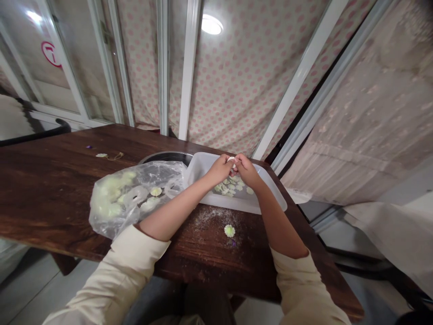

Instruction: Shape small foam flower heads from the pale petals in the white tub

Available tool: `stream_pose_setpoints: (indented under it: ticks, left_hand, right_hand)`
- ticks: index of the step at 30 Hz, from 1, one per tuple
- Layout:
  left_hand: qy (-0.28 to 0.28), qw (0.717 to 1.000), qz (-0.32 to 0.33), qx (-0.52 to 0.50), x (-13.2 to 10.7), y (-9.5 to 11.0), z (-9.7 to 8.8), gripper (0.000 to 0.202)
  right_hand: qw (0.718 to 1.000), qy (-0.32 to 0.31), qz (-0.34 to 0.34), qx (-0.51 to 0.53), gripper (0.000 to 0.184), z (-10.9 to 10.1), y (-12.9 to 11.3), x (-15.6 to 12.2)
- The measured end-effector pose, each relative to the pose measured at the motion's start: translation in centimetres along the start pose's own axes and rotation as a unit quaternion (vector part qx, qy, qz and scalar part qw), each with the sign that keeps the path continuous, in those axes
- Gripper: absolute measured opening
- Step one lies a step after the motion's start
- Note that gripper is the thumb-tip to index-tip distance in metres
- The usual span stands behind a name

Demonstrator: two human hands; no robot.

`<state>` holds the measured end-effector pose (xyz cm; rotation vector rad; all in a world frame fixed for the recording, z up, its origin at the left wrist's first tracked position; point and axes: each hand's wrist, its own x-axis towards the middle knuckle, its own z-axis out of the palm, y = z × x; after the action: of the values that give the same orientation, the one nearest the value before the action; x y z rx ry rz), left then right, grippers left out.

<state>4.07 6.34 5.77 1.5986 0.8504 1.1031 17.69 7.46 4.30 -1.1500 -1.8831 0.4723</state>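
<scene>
Over a white plastic tray (237,205), my left hand (218,170) and my right hand (247,171) meet, fingertips pinched together on a small whitish flower-like piece (231,159). Fingers hide most of that piece. Beneath them, many pale yellow-green flower pieces (229,187) lie in the tray. A clear plastic bag (131,221) left of the tray holds more pale pieces, and one scalloped yellow-green flower (156,192) shows at its right part. Another such flower (229,231) rests on the table between my forearms.
White crumbs (213,219) and a purple bit (233,243) are scattered on the dark wooden table (50,180). Behind the bag shows the rim of a round dark basin (165,156). A white piece with a string (101,155) lies farther left. Framed glass and a dotted curtain (237,90) border the far edge.
</scene>
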Motion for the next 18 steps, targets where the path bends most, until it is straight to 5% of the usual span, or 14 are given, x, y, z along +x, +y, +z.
stream_pose_setpoints:
  ticks: [12, 18]
  left_hand:
    - [-0.008, 1.000, 0.001, 0.030, 0.1, -0.5, 0.0, 0.013]
    - [-0.019, 0.999, -0.004, 0.043, 0.1, -0.5, 0.0, 0.015]
  right_hand:
    - [0.985, 0.001, -0.049, -0.165, 0.032, -0.5, -1.1, -0.4]
    - [0.969, -0.018, -0.022, -0.245, 0.028, -0.7, -1.7, -0.5]
